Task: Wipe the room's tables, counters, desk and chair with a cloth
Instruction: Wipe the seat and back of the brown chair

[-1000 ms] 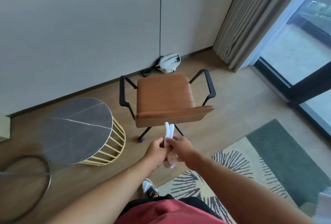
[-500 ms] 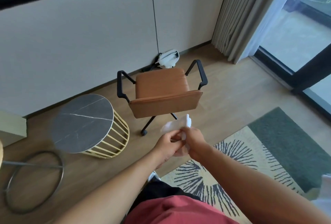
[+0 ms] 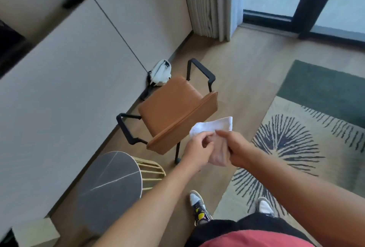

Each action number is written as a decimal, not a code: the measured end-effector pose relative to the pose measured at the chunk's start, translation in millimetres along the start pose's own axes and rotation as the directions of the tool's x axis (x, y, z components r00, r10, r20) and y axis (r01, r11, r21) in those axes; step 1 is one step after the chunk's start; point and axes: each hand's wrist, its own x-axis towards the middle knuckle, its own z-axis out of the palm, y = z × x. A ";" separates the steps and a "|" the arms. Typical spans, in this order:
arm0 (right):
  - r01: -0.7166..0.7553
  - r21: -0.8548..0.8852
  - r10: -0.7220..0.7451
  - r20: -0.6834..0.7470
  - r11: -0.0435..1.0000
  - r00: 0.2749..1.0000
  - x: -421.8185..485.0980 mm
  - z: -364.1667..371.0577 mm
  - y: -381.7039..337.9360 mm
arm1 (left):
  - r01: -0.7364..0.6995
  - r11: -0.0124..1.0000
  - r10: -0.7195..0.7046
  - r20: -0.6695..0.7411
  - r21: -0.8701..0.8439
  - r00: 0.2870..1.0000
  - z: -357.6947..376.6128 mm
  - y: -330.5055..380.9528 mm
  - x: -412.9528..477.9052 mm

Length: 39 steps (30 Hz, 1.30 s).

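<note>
Fingers [image 3: 205,135] of both hands are pinched on the white cloth [image 3: 212,126], which is held in the air in front of the person, over the floor and just beside the back edge of the chair [image 3: 173,108], touching no surface. As to progress, nothing in view shows a wiped or unwiped mark, so what is done cannot be read off; my judgement is that the wiping here has not begun and the cloth is being folded or readied. The chair, with its brown seat and black arms, stands nearest the cloth and looks the likely first target; the round dark counter [image 3: 110,183] on its yellow wire base sits lower left, apart from both hands. The left hand [image 3: 197,152] grips the cloth's near edge from the left, forearm reaching forward; the right hand [image 3: 235,150] closes on it from the right, wrist turned inward, the two hands almost touching.
</note>
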 end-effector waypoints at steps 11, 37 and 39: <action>0.372 0.227 -0.266 -0.389 0.900 0.882 76.6 49.3 46.1 | -0.430 0.623 0.431 0.172 0.653 0.886 -78.5 -43.6 116.1; 0.476 0.395 -0.393 -0.276 0.786 0.877 172.2 102.4 48.0 | -0.504 0.832 0.433 0.298 0.230 0.851 -60.0 -87.0 201.9; 0.510 0.439 -0.420 -0.291 0.740 0.860 176.8 110.9 49.1 | -0.516 0.816 0.440 0.299 0.259 0.846 -60.0 -88.2 202.1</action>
